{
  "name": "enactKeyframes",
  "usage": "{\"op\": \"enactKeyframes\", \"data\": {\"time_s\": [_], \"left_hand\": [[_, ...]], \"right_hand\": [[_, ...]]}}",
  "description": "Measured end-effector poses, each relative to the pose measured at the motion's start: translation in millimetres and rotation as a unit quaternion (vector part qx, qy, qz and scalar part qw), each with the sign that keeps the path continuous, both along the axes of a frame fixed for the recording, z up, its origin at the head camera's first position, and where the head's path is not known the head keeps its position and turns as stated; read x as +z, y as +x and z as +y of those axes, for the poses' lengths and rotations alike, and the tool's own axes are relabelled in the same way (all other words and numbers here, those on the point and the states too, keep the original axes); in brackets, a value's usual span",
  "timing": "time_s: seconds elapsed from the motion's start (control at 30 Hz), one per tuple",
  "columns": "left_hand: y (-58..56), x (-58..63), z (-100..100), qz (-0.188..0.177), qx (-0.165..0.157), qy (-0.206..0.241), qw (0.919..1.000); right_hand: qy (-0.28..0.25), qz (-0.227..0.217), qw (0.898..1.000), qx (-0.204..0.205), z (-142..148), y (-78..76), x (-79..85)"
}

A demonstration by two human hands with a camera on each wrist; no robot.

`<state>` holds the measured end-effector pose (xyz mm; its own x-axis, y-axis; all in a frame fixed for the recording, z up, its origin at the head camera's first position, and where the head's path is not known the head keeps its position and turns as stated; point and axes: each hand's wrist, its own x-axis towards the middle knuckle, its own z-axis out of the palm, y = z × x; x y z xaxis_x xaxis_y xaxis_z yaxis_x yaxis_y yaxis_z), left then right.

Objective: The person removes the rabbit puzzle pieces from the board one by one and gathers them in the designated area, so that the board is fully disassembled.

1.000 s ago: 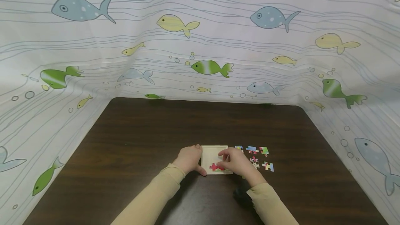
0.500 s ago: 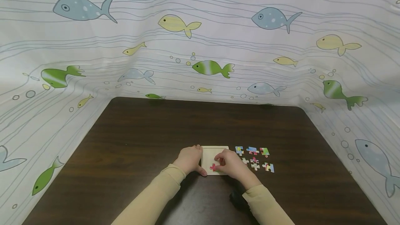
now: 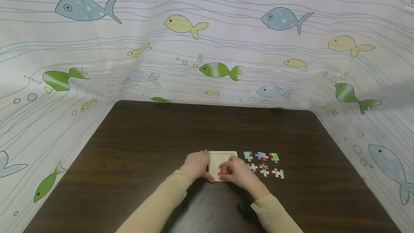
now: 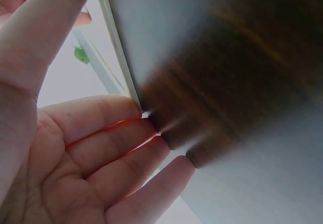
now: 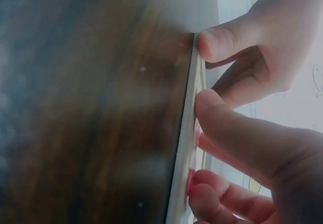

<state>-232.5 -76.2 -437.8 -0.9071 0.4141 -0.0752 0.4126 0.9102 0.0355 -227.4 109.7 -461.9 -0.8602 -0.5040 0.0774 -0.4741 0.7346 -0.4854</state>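
Observation:
A shallow light wooden puzzle tray (image 3: 215, 159) lies flat on the dark table. My left hand (image 3: 195, 164) holds its left side, the thumb at the near corner and the fingertips at the far corner; in the left wrist view those fingers (image 4: 116, 143) meet the tray's edge. Red jigsaw pieces lie along the tray's near edge. My right hand (image 3: 239, 172) bends over them, thumb and forefinger either side of a red puzzle piece (image 3: 223, 172). In the right wrist view its thumb (image 5: 209, 103) is at the tray rim, and its fingers partly hide the red pieces.
Several loose jigsaw pieces lie right of the tray, among them a blue one (image 3: 248, 155), a green one (image 3: 274, 157) and a pale one (image 3: 264, 170). A dark object (image 3: 245, 209) shows at my right wrist. A fish-print curtain (image 3: 213, 46) surrounds the table (image 3: 145, 136).
My right hand has shifted left and nearer along the tray's near edge, onto the left red piece, uncovering more loose pieces at the right. My left hand stays in place.

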Motion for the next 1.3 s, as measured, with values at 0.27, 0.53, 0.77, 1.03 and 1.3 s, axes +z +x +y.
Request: {"op": "enactKeyframes", "data": {"time_s": [0.27,0.53,0.77,1.03,1.3], "left_hand": [[-0.6,-0.2,-0.8,-0.002,0.001,0.000,1.0000],[0.2,1.4,-0.6,-0.009,0.002,-0.001,1.0000],[0.5,2.9,-0.3,-0.011,0.002,-0.002,0.9999],[-0.2,0.4,0.0,-0.006,-0.002,0.000,1.0000],[-1.3,-1.1,0.0,-0.006,0.000,0.005,1.0000]], "right_hand": [[-0.031,0.008,0.999,0.005,-0.1,0.3,-2.4],[-0.036,-0.014,0.999,0.003,-1.9,-3.3,-1.4],[-0.041,-0.036,0.999,0.005,-1.7,-6.8,0.6],[-0.041,-0.045,0.998,0.005,-0.2,-9.0,-2.3],[-0.051,-0.042,0.998,0.019,2.0,-8.0,-3.1]]}}
